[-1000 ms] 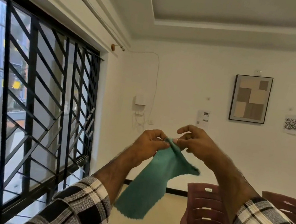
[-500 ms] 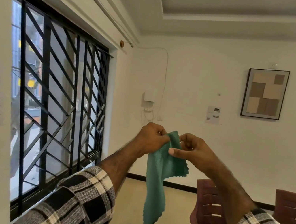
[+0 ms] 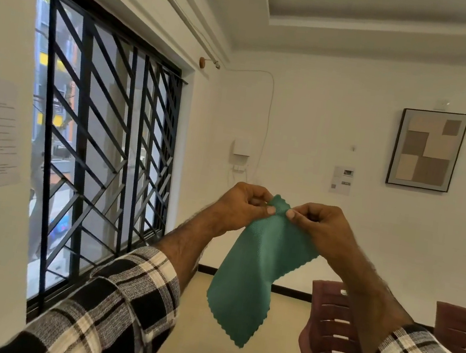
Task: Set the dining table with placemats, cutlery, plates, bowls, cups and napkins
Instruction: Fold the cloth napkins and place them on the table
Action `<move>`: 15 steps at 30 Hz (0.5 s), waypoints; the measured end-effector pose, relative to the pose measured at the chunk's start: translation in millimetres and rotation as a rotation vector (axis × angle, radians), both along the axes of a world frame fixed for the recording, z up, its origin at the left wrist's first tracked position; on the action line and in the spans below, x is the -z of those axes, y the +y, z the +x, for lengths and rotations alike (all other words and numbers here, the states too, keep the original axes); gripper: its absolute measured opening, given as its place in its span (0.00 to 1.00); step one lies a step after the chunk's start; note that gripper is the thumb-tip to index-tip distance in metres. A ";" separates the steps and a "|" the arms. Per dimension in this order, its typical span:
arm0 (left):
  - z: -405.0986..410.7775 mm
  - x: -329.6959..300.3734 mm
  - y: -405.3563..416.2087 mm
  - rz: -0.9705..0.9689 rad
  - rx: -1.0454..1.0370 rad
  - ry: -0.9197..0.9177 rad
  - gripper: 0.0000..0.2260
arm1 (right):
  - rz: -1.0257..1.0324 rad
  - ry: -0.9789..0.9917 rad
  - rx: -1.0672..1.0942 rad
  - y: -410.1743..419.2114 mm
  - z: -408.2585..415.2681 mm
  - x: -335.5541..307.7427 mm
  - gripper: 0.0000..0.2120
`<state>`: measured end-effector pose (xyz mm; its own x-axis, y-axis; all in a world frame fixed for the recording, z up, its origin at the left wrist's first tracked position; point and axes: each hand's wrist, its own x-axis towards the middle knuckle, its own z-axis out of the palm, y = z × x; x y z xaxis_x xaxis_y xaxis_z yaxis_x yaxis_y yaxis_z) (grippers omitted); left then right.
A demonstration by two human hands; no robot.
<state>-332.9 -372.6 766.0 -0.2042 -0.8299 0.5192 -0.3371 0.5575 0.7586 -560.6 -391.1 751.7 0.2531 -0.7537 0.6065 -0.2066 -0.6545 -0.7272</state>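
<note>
The napkin step looks to be the one in hand, judging by what's held up. No dining table is seen in the head view, so how far along the rest of the setting is can't be told.

Going L to R: the left hand (image 3: 247, 205) is curled, w/ thumb and fingertips pinched on the top corner of the teal-green woven cloth napkin with zigzag-cut edges (image 3: 254, 270). The napkin is hung between and below both hands, held up in mid-air at about chest height, one corner pointed down, apparently opened out to a single layer w/ a soft bend through the middle. The right hand (image 3: 317, 223) is curled the same way, pinched on that same top corner, its thumb tip nearly touching the left thumb tip. So both are closed on the cloth, nothing else is carried.

Below and right of the right hand, the dark red slatted plastic chairs (image 3: 334, 336) are seen, well apart from the napkin.

Next move, prob: the pinch points need to be slid apart along the top edge so the cloth gets squared up, then it's to be folded and carried over to a place setting. A light grip should be enough, since the fabric looks thin and floppy. Risk imo: a corner could get dropped if one pinch is let go before the other is reset.
</note>
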 end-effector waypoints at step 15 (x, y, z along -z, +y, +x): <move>2.3 -9.5 -16.7 -0.053 -0.073 0.090 0.05 | 0.159 0.144 -0.025 -16.4 -27.7 6.3 0.05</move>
